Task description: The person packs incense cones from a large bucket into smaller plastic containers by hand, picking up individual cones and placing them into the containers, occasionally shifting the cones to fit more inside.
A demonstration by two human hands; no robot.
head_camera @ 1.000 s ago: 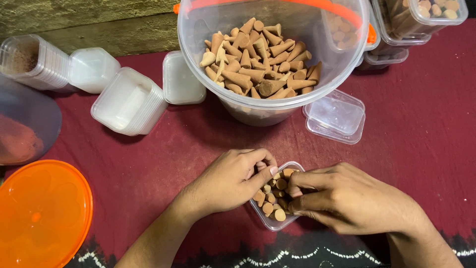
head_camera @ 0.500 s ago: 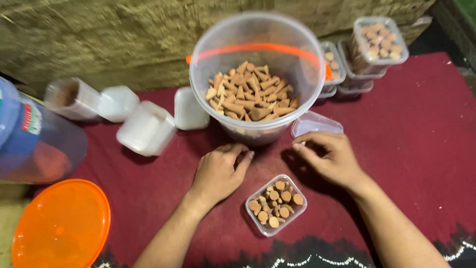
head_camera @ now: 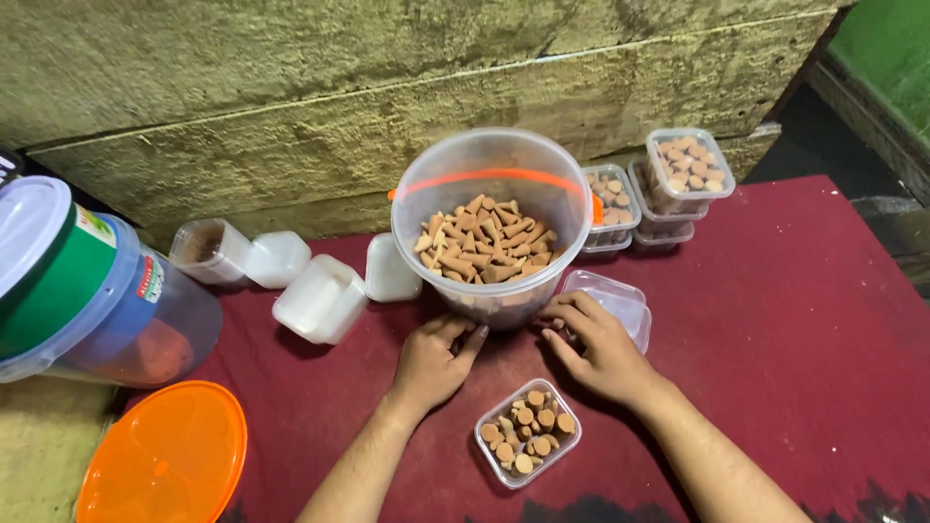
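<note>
Both hands rest empty on the cloth: left hand (head_camera: 429, 363) by the tub (head_camera: 492, 228), right hand (head_camera: 596, 347) touching the lid (head_camera: 618, 302); it seems best pinched by its edge.

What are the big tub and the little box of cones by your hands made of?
Tub: looks like clear, glossy plastic; the cones show through its wall. Box: thin clear plastic, apparently. Cones: matte brown, possibly pressed powder.
</note>
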